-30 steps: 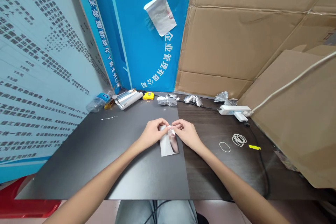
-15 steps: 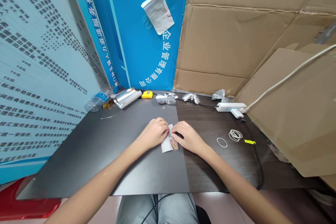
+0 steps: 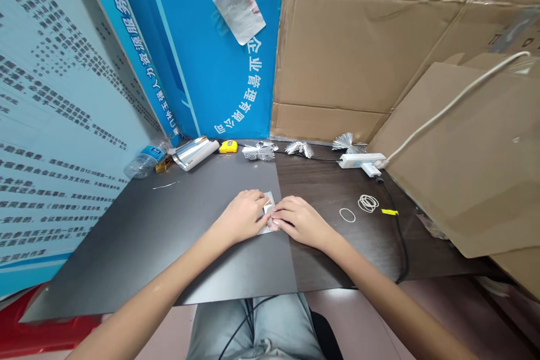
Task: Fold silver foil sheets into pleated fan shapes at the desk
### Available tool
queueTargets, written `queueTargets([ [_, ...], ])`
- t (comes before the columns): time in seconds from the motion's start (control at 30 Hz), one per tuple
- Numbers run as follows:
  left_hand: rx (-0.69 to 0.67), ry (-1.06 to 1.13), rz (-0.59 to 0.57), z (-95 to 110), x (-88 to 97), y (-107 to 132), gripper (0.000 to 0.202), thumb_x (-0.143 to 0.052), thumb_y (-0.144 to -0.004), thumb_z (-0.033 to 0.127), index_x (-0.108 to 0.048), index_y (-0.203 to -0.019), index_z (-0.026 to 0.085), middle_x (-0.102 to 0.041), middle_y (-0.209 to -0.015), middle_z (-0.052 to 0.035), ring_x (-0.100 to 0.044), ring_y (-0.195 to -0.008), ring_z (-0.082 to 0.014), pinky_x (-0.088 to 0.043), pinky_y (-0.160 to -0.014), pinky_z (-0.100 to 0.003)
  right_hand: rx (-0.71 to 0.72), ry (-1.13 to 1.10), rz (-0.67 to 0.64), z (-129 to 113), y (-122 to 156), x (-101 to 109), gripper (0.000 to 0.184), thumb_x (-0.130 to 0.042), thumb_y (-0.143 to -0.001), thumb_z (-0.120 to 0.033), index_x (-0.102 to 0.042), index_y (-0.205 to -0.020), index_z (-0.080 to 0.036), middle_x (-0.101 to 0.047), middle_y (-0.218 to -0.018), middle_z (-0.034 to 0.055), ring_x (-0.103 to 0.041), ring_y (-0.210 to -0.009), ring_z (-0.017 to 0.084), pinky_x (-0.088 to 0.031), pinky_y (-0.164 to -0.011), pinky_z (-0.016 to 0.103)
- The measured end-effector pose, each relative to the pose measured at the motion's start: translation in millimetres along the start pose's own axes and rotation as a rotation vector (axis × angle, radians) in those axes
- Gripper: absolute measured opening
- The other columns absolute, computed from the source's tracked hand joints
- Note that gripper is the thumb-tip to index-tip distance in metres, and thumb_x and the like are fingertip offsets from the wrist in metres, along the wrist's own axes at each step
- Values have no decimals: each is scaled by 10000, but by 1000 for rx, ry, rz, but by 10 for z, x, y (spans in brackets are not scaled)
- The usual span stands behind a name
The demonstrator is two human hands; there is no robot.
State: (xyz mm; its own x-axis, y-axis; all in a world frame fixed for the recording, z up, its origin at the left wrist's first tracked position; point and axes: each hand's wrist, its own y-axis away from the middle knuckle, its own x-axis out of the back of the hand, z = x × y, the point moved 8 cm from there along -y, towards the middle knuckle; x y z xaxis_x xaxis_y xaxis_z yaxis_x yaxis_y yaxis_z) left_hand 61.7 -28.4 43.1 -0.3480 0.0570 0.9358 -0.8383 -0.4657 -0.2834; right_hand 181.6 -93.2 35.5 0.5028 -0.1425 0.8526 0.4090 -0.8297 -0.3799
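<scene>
A small piece of shiny silver foil [image 3: 270,198] lies on the desk between my two hands, with much of it covered by the fingers. My left hand [image 3: 243,216] is closed at its left side, thumb and fingertips pressing on the foil. From the right, my right hand [image 3: 301,221] has its fingers bunched together, the tips on the foil's right edge close to the left thumb. How the foil is folded under the fingertips cannot be made out.
Along the back lie a plastic bottle [image 3: 145,161], a silver film roll [image 3: 194,153], a yellow tape measure [image 3: 228,147], several tied foil-strip bundles [image 3: 258,152] and a white power strip [image 3: 361,161]. Several white rubber bands [image 3: 368,203] lie right. Cardboard [image 3: 329,56] and blue panels [image 3: 236,84] surround the desk.
My left hand has shifted over the foil and now covers more of its lower part. The right fingers have come closer together. The whole view has shifted slightly.
</scene>
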Motion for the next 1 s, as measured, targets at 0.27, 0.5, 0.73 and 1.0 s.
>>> queueTargets([
  [0.27,52,0,-119,-27,-33,84,536,-565,-1018,497,-614,-1459,197,-599,-1517,-139,-534,-1419,-362,-436,-1163,-536,109,142,9,-103,65,-4,221,-553,-1073,-275,-767,-1072,-219,-754,-1082,74,-640,-1118,220,-475,-1001,407],
  [0.5,143,-31,-189,-28,-62,150,600,-511,-1023,555,-534,-1546,262,-486,-1634,-85,-417,-1525,-388,-356,-1212,-630,154,257,-111,-222,194,-18,300,-537,-1028,-169,-711,-1270,-205,-725,-1318,93,-624,-1219,258,-436,-1052,468],
  [0.73,186,-14,-220,-71,-56,177,749,-487,-989,669,-423,-1619,269,-387,-1695,-71,-362,-1557,-364,-350,-1203,-637,147,318,-183,-263,300,-17,409,-530,-999,-148,-656,-1384,-207,-652,-1458,86,-583,-1241,279,-436,-1050,481],
  [1.0,177,-13,-266,-86,2,93,809,-510,-943,724,-433,-1615,281,-407,-1684,-90,-373,-1542,-362,-351,-1193,-628,142,166,-152,-222,297,18,441,-522,-1008,-142,-655,-1417,-237,-670,-1420,69,-531,-1306,280,-407,-1113,484],
])
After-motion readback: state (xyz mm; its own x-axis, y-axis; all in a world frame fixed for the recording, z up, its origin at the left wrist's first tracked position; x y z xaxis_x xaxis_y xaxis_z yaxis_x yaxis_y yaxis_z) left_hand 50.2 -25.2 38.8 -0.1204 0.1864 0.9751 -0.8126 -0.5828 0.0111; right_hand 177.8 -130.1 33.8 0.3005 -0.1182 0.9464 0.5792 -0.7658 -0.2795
